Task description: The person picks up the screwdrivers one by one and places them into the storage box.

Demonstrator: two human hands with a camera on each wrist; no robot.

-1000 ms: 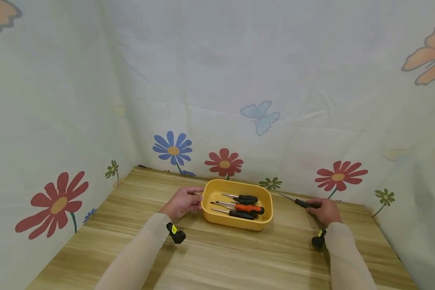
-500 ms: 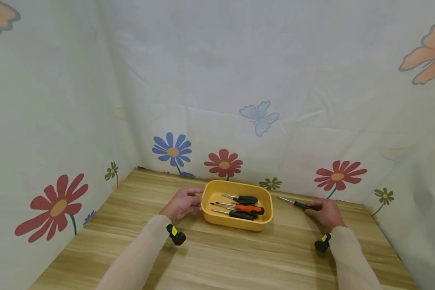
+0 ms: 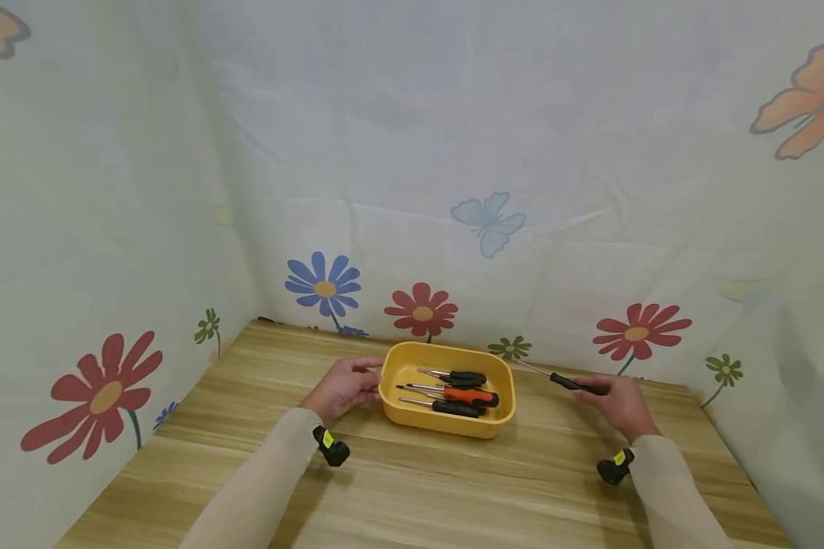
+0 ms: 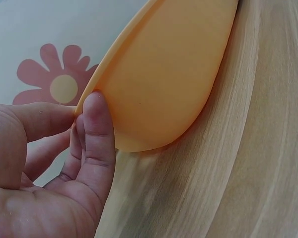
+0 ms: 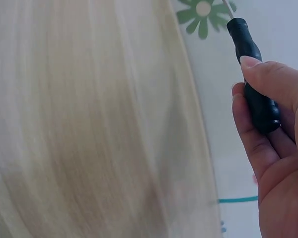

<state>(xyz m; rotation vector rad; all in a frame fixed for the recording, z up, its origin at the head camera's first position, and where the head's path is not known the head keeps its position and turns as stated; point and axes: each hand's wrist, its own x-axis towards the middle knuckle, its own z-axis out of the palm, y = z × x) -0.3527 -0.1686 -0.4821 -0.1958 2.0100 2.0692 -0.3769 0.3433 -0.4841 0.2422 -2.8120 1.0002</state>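
A yellow plastic box (image 3: 439, 427) stands on the wooden table, with several screwdrivers lying in it. One of these has an orange and black handle (image 3: 468, 396); the others have black handles. At the box's left end my left hand (image 3: 343, 389) pinches the rim between thumb and fingers, as the left wrist view shows close up. To the right of the box, my right hand (image 3: 620, 404) holds a black-handled screwdriver (image 5: 258, 99) between thumb and fingers. Its metal shaft points left, towards the box's far right corner.
A white curtain (image 3: 357, 152) printed with flowers and butterflies hangs behind the table and along both sides. The wooden tabletop (image 3: 467, 496) stretches in front of the box. A small dark object (image 3: 265, 319) lies at the table's far left corner.
In my right hand the screwdriver first dipped, its shaft tip lowering, then rose and tilted up, its tip shifting slightly left. The left hand and the box have stayed put.
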